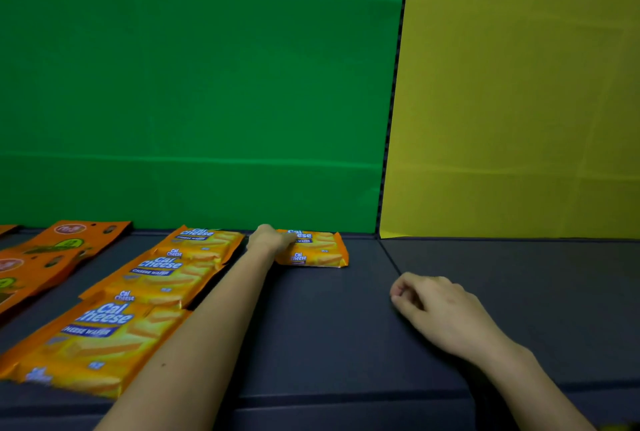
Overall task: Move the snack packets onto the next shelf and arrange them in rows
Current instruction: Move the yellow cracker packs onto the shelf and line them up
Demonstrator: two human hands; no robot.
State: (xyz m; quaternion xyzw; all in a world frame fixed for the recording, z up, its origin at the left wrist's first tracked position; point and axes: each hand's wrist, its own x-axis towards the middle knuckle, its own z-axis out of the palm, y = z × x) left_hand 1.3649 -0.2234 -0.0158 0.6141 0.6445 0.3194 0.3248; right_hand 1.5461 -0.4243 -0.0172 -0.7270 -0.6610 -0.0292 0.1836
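Note:
A yellow-orange Cal Cheese wafer packet [320, 252] lies flat at the back of the dark shelf [311, 326], against the green back panel. My left hand [268, 240] reaches far in and rests on that packet's left end, fingers curled over it. To its left, three more Cal Cheese packets form a column running back to front: far [207, 242], middle [159, 278], near [93, 344]. My right hand [433, 306] rests on the shelf near the seam between shelf sections, fingers loosely curled, holding nothing.
Orange snack packets [65, 243] of another brand lie in a column at the far left. A green back panel [194, 91] and a yellow back panel [519, 101] meet at a dark upright divider [391, 119]. The shelf under the yellow panel is bare.

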